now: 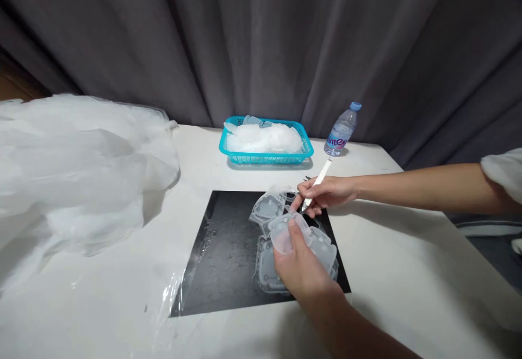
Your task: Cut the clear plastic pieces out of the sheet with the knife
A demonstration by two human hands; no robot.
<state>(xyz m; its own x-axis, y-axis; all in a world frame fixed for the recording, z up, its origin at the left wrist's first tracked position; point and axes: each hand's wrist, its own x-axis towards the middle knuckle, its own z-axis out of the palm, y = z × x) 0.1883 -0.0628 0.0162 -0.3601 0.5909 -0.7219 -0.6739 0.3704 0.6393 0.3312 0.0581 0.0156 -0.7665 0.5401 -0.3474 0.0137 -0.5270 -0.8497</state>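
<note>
My left hand is closed on a translucent plastic piece, with the thumb pressed on its top face. In my right hand, a slim white pen-like tool slants down, its narrow tip at the far edge of the held piece. The exact kind of tip is too small to make out. Under and around my left hand lie several clear moulded plastic pieces, partly overlapping on a black mat. Another clear piece rests just beyond the held one. My left fingers are mostly hidden beneath it.
Behind the mat stands a turquoise basket heaped with whitish translucent pieces. A water bottle with a blue cap is at the back right. Large white plastic bags cover the table's left side. A grey curtain hangs behind the white table.
</note>
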